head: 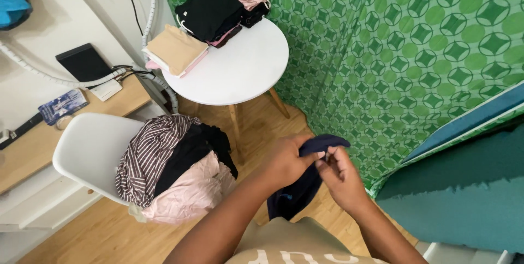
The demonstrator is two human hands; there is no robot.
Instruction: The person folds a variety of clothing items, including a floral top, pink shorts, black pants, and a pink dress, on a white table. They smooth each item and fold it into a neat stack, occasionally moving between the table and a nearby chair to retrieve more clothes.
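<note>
Two hands meet above the wooden floor, past the green curtain (pixel 415 40), the round white table (pixel 240 73) with its folded stacks (pixel 210 16), and the chair (pixel 90 152) heaped with loose clothes (pixel 174 174). Between them hangs a navy garment (pixel 297 187), which looks light, limp and unbreakable (it drapes wherever unsupported). The left hand (pixel 284 160) and right hand (pixel 341 179) each pinch its top edge; a hem or seam seems the surest grip.
</note>
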